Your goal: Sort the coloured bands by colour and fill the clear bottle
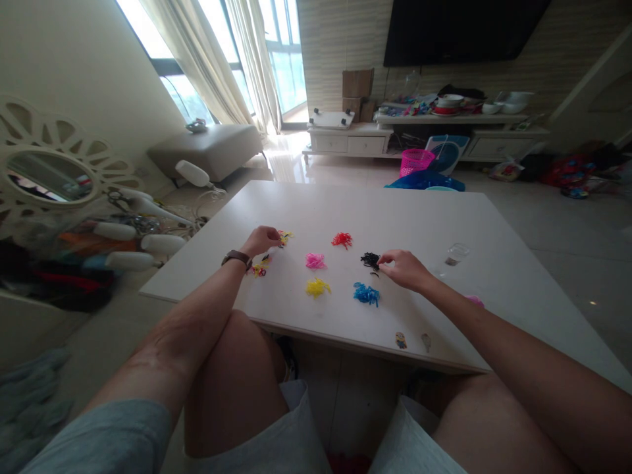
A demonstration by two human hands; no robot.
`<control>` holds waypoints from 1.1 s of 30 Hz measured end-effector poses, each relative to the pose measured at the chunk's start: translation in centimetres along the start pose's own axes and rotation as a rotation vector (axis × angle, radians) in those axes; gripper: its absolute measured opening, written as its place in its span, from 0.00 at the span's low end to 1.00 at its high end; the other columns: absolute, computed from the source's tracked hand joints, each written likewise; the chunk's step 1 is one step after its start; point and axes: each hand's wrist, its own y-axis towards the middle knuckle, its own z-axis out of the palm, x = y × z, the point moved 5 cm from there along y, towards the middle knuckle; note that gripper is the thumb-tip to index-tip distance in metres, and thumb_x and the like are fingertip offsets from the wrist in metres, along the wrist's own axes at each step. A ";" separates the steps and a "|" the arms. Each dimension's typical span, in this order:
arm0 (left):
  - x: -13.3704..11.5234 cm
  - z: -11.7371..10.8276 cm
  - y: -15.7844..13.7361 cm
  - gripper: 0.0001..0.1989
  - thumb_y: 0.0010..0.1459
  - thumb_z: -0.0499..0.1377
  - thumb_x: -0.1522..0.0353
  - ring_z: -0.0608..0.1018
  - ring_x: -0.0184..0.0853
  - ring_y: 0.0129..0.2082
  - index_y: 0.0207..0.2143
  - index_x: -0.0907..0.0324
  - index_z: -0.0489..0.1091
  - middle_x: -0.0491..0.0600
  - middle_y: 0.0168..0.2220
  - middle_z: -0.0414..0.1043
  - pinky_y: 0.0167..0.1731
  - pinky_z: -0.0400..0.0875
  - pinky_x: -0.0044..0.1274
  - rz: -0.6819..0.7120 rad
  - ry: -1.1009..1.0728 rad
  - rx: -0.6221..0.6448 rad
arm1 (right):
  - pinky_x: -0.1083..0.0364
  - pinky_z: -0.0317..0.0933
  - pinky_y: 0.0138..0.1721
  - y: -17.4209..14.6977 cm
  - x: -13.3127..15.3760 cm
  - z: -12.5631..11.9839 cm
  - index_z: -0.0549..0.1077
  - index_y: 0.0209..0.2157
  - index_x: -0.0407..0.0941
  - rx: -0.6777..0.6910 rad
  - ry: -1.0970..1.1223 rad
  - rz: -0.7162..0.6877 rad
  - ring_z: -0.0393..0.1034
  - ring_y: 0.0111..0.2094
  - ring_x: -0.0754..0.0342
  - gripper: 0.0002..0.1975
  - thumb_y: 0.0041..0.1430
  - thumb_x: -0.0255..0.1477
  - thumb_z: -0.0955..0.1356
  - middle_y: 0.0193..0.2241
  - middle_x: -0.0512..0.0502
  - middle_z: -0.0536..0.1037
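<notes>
My left hand has its fingers pinched together at a small mixed-colour pile; whatever lies between the fingertips is too small to make out. Below that wrist is another mixed pile of yellow, red and dark pieces. At the right edge of a heap of black rubber-band-like strands, the thumb and fingers of my right hand are closed, their contents hidden. Similar heaps lie between the hands: red, pink, yellow and blue.
A clear container lies on the white table, right of my right hand. Near the front edge are a yellow-and-blue cartoon figure and a small pale item. Something pink shows beside my right forearm.
</notes>
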 end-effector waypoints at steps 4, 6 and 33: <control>-0.2 0.3 0.2 0.09 0.40 0.67 0.64 0.72 0.31 0.25 0.24 0.60 0.77 0.45 0.22 0.75 0.26 0.63 0.21 0.027 0.059 0.022 | 0.55 0.62 0.43 0.0 0.0 0.0 0.81 0.34 0.45 0.005 0.003 0.002 0.75 0.42 0.49 0.10 0.57 0.30 0.66 0.37 0.45 0.83; -0.1 0.5 0.3 0.08 0.40 0.67 0.65 0.73 0.32 0.26 0.24 0.60 0.78 0.46 0.23 0.75 0.27 0.63 0.22 0.007 0.106 0.032 | 0.55 0.62 0.43 0.0 0.1 0.0 0.81 0.34 0.45 0.010 0.004 0.003 0.75 0.42 0.49 0.11 0.57 0.30 0.66 0.37 0.45 0.83; -6.2 4.4 -0.9 0.10 0.50 0.65 0.65 0.79 0.34 0.29 0.32 0.63 0.74 0.53 0.29 0.80 0.32 0.72 0.24 0.141 -0.294 0.329 | 0.52 0.66 0.46 -0.6 3.1 0.7 0.80 0.38 0.45 0.002 0.186 -0.277 0.74 0.42 0.49 0.09 0.57 0.26 0.68 0.39 0.44 0.81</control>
